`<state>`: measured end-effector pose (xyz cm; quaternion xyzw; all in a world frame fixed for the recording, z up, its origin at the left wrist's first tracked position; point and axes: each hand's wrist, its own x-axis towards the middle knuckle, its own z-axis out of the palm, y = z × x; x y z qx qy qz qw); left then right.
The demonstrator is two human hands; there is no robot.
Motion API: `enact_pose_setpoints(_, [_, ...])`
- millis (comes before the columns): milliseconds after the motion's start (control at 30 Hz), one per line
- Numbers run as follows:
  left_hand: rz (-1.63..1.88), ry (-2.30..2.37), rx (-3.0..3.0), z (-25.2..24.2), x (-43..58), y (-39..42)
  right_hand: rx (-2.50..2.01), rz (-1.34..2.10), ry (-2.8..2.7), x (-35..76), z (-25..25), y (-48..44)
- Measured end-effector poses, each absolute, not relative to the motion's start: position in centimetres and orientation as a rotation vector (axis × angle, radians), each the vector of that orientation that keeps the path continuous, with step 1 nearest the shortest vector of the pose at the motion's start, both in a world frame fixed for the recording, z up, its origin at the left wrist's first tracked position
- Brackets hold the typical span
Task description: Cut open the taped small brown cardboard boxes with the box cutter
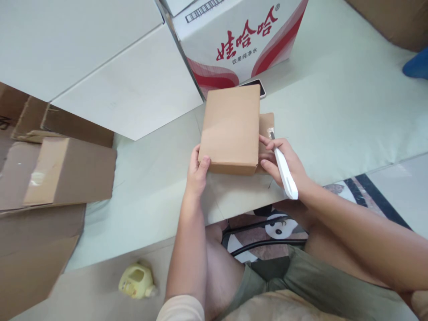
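A small brown cardboard box [231, 127] lies on a pale green mat [334, 116] in front of me. My left hand [197, 171] grips its near left corner, fingers curled over the edge. My right hand [284, 162] is closed on a white-handled cutter [285, 171], whose tip touches the box's open right flap [266, 125], where a bit of clear tape shows.
A white and red printed carton [240, 40] stands just behind the box, with a phone [259, 84] at its foot. Large white boards [100, 67] lie at the back left. Flattened brown cartons [56, 174] are at the left. A small yellow toy [137, 281] sits on the floor.
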<state>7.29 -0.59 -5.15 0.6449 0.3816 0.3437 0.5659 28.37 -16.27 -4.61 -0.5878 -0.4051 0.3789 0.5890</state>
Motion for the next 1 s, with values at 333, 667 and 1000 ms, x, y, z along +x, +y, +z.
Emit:
enact_pose_setpoints(333, [0.792, 0.908, 1.528, -5.33, 7.23, -0.57, -1.378, 0.87, -0.945, 28.31, -4.62, -16.31])
enact_pose_setpoints(667, [0.801, 0.934, 1.511, -5.4, 7.33, -0.59, -1.396, 0.878, -0.941, 28.32, -4.59, -16.39])
enact_pose_setpoints(1000, [0.802, 0.941, 1.505, -5.31, 7.33, -0.59, -1.359, 0.916, -0.913, 28.23, -4.25, -16.26])
